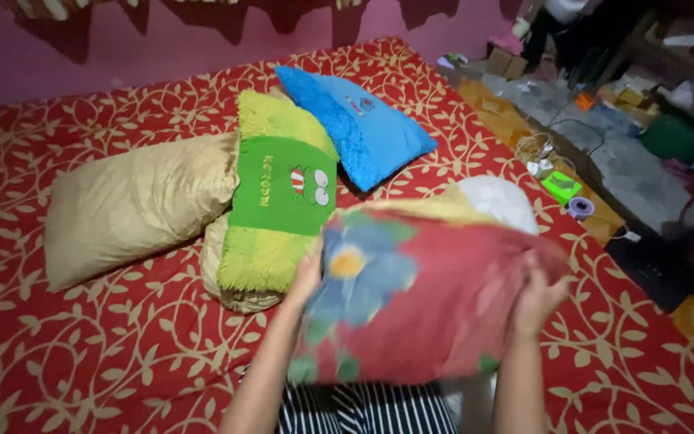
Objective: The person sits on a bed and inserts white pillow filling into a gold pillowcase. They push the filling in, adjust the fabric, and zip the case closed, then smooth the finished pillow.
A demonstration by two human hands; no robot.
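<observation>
While you held the red pillow (435, 297) up in front of you, over the near edge of the bed (82, 345), it looked blurred, a soft, plump thing in a red cover printed with a large blue flower. Your left hand (308, 277) gripped its left side, and your right hand (536, 297) gripped its right side; on both, the fingers were pressed into the fabric, closed on the edge of the cover rather than spread flat. By my judgement it was light and squashy, with a loose cover that would slide over the filling, so the seams and corners gave you the surest hold, and a pinch of cloth alone could slip. A white cushion (496, 201) showed just behind its upper edge.

Just beyond your left hand lay a fuzzy green pillow (279, 201) with a cartoon frog face, resting partly on a tan pillow (134, 205) to its left. A blue pillow (359, 124) lay further back, near the green one. All sat on the red bedspread patterned with cream vines. Off the bed's right side, the floor (628, 173) was cluttered with cables, a small green box (561, 187) and other items too dim to name.
</observation>
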